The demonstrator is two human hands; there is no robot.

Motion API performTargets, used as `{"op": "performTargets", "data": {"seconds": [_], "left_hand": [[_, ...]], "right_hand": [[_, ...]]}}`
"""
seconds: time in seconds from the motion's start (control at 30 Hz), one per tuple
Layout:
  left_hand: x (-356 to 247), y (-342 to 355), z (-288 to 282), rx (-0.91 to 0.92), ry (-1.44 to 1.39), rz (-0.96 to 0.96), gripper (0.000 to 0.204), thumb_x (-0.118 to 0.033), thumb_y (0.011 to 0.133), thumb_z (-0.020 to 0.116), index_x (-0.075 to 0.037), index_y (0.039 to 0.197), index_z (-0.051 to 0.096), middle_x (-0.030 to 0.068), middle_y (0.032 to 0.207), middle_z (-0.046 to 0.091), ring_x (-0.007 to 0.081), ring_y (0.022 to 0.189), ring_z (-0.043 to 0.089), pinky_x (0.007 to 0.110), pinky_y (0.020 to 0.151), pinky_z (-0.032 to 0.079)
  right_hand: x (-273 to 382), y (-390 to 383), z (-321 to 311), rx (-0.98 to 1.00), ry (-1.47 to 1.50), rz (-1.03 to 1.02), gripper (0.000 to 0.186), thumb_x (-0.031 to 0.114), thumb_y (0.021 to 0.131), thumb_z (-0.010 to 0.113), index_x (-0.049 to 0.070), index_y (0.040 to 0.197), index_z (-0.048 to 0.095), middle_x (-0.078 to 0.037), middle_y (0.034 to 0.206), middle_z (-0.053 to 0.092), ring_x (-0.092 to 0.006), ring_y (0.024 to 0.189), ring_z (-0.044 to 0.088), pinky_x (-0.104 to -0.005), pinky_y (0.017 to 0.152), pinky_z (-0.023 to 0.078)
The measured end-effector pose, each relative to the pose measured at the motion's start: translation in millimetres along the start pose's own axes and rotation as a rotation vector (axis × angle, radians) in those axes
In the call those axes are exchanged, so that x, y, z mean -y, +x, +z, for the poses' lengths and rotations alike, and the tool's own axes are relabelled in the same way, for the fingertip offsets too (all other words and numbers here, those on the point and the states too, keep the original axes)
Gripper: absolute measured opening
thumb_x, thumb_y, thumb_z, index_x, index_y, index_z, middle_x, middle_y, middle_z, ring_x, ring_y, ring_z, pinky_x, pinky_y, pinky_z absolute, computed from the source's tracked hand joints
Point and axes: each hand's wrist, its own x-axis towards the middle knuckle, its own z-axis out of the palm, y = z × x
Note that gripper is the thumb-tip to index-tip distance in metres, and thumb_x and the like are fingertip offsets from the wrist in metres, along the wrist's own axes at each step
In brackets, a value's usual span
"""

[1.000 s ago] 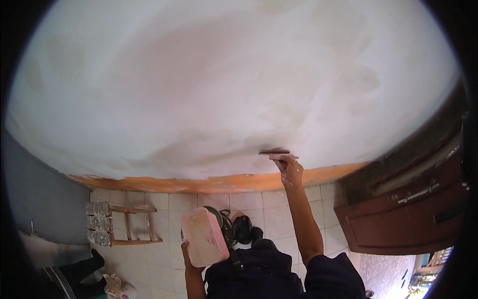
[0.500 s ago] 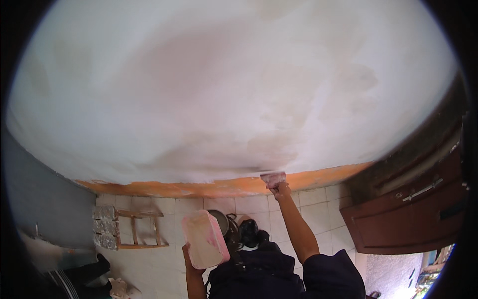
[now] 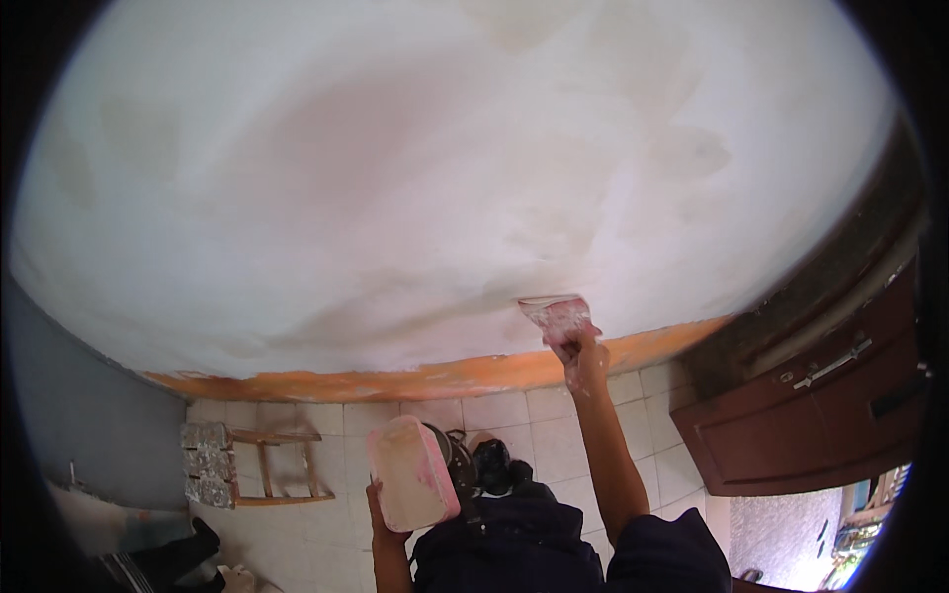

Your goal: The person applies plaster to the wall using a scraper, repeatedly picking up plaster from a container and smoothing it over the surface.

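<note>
Indoors, right grip (image 3: pixel 584 360) pinches pink scraper (image 3: pixel 561 318), blade edge at white wall (image 3: pixel 415 217) above orange band (image 3: pixel 445 379); left grip (image 3: pixel 385 525) holds pink tub (image 3: pixel 439 468). Even pressure, shallow angle likely give smoothest pass.

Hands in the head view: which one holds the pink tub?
The left hand, low in the picture, holds the pink tub; the right hand, up by the white wall, grips a flat pink scraper.
</note>
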Motion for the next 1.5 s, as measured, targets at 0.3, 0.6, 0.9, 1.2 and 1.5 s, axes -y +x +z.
{"op": "performTargets", "data": {"seconds": [0.3,0.6,0.9,1.2,1.5], "left_hand": [[0,4,-9,-0.028,-0.577,-0.299,0.063,-0.048,0.083,0.048,-0.010,0.133,0.044,0.0117,0.119,0.057,0.0301,0.103,0.060,0.045,0.085,0.052],[-1,-1,-18,-0.016,-0.638,-0.237,0.060,-0.049,0.085,0.047,-0.010,0.130,0.046,0.0111,0.118,0.058,0.0286,0.104,0.060,0.045,0.086,0.052],[-2,0,-12,0.040,-0.618,-0.226,0.058,-0.049,0.090,0.039,-0.010,0.133,0.043,0.0115,0.123,0.054,0.0265,0.109,0.057,0.043,0.090,0.049],[0,1,-17,0.001,-0.568,-0.235,0.064,-0.054,0.087,0.043,-0.010,0.133,0.041,0.0113,0.123,0.054,0.0283,0.109,0.057,0.045,0.090,0.049],[7,6,-21,0.058,-0.051,-0.020,0.063,-0.053,0.088,0.040,-0.010,0.134,0.041,0.0107,0.124,0.053,0.0261,0.109,0.057,0.044,0.089,0.050]], "right_hand": [[-109,33,-101,-0.231,-0.097,0.349,0.025,0.001,0.080,0.046,-0.012,0.101,0.049,-0.023,0.086,0.061,-0.0379,0.080,0.066,-0.0475,0.074,0.059],[-63,69,-1,0.199,0.063,0.084,0.016,0.001,0.083,0.048,-0.014,0.084,0.054,-0.024,0.087,0.063,-0.0334,0.080,0.066,-0.0419,0.078,0.059],[-4,-31,-8,-0.062,-0.093,-0.056,0.011,-0.001,0.082,0.048,-0.011,0.084,0.051,-0.020,0.084,0.062,-0.0317,0.072,0.066,-0.0427,0.071,0.060],[-118,68,-117,-0.005,-0.527,0.246,0.022,-0.002,0.083,0.053,-0.015,0.100,0.047,-0.025,0.094,0.060,-0.0291,0.074,0.068,-0.0357,0.063,0.061],[27,6,53,0.050,-0.081,-0.177,0.011,-0.004,0.082,0.050,-0.014,0.085,0.054,-0.021,0.088,0.061,-0.0303,0.077,0.066,-0.0384,0.075,0.059]]}}
